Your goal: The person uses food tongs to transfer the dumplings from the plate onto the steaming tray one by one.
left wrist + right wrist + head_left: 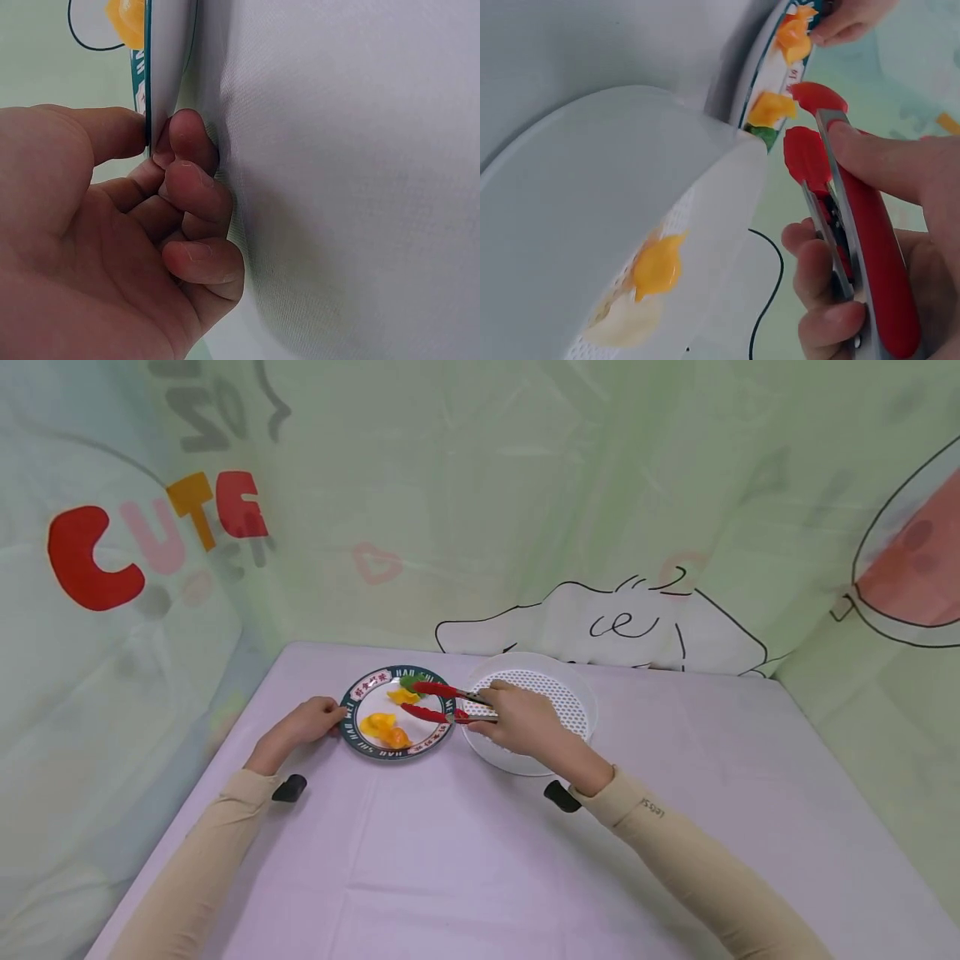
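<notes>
Over plate (358, 739), tongs (442, 702) in right hand (525, 722)

The backdrop cloth (150, 543) bore "CUTE" in big coloured letters. The plate (352, 739) rim carried "HAO WEI". The right sleeve (652, 810) showed small print, unreadable.

Looks like a staged recording booth, not a real kitchen. Cartoon-print backdrop sheets (525, 510) w/ "CUTE" lettering (157, 535) wall in a desk (465, 860) under lilac cloth.
</notes>
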Motion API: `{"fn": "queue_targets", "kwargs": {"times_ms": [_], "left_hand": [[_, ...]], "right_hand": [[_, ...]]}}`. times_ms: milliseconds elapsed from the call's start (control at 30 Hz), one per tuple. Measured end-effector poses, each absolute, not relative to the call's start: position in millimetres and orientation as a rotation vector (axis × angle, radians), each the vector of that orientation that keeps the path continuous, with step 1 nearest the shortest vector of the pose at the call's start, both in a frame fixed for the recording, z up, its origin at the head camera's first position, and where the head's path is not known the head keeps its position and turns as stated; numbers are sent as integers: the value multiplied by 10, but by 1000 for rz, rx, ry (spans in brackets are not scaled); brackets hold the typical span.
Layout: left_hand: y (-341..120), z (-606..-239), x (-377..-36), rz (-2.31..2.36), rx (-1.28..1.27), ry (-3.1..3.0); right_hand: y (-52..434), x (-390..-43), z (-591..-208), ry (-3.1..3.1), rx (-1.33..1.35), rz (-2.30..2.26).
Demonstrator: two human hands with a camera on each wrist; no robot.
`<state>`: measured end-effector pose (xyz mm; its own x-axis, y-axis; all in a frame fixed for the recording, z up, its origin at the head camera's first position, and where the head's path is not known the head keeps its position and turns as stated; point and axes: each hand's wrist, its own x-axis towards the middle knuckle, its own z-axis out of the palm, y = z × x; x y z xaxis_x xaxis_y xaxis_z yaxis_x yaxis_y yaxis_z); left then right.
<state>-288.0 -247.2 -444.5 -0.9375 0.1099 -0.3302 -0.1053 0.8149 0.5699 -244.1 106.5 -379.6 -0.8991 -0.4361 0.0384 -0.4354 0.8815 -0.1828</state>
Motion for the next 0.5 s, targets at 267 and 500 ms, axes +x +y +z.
{"fn": "queue_targets", "kwargs": {"times_ms": [267, 500], "left_hand": [[-2468, -4427, -2858, 877, 17, 2647], [-2474, -4415, -2855, 866, 21, 2652]], "right_hand": [[781, -2569, -3826, 3051, -641, -194], [736, -2588, -3814, 3058, -621, -203]]}}
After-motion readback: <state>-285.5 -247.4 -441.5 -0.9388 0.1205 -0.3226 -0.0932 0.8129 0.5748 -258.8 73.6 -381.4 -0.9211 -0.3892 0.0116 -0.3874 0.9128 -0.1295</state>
